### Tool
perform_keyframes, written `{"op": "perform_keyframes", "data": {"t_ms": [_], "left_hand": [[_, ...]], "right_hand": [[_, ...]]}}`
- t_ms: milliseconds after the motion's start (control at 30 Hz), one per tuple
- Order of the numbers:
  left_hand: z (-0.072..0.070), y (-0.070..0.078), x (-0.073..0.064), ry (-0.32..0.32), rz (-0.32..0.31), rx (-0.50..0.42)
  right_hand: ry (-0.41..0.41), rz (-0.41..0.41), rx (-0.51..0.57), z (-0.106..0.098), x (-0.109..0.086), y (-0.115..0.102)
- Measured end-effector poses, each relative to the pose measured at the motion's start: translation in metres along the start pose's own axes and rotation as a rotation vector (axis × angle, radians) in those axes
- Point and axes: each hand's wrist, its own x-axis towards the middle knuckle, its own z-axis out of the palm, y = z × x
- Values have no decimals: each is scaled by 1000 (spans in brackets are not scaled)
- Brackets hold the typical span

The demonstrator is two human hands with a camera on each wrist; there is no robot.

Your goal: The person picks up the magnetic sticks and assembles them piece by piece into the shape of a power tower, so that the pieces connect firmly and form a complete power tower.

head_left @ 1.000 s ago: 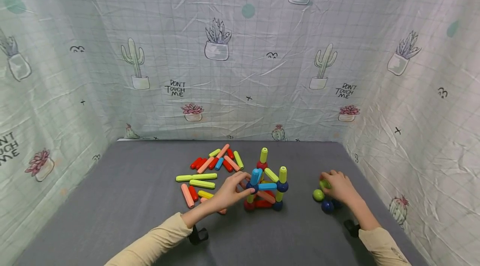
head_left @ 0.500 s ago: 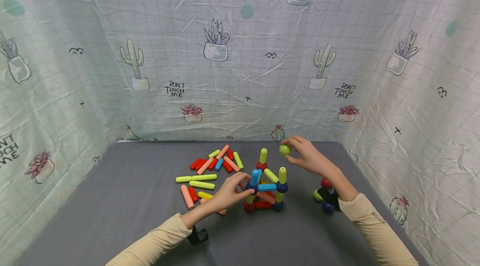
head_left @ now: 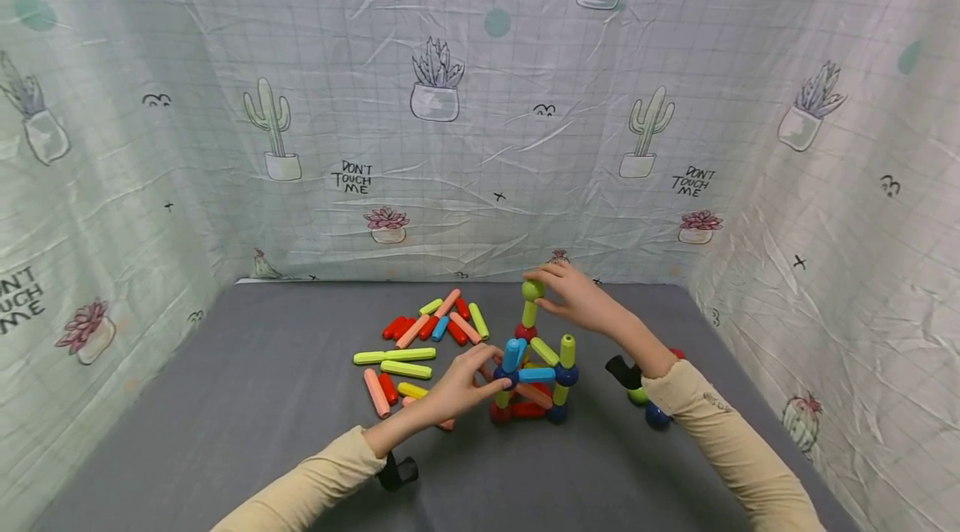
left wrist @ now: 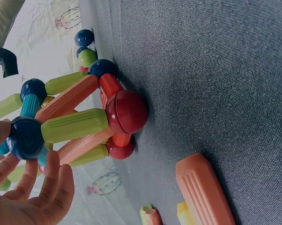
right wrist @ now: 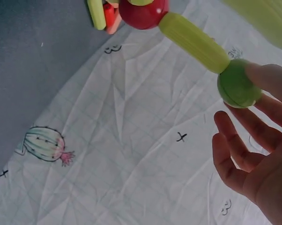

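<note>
A small frame of rods and balls stands on the table, with red rods (head_left: 528, 410) at its base. At its near left upper corner my left hand (head_left: 459, 388) holds a dark blue ball (left wrist: 26, 138) between thumb and fingers. A short blue rod (head_left: 512, 355) stands upright on that ball. My right hand (head_left: 587, 300) pinches a green ball (right wrist: 237, 84) at the top of the back yellow-green rod (right wrist: 195, 42); ball and rod touch. That rod rises from a red ball (right wrist: 143, 13). Another upright yellow-green rod (head_left: 567, 350) tops the right corner.
Loose rods in several colours, among them a salmon one (head_left: 376, 393) and a yellow-green one (head_left: 406, 369), lie left of the frame. Spare balls, including a dark blue one (head_left: 657, 417), sit to the right, partly behind the right forearm. A patterned cloth (head_left: 480, 140) hangs around the table.
My right hand has picked up a green ball from the group at the right and carried it left onto the back upright rod. My left hand has stayed on the frame.
</note>
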Motion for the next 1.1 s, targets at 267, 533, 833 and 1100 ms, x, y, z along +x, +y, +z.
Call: {"op": "perform_keyframes", "data": {"t_ms": [267,533,833,1100], "left_hand": [[2,0,0,18,-7,2],[-3,20,-3,14,-17,-6],[5,-1,-2,13,11,20],[7,0,-3,5,0,6]], "right_hand": [[35,53,60,-2,-13,4],[79,93,-18,6,-55,23],[0,99,-305,38,-118,39],[-47,131,-423,56,-168,49]]}}
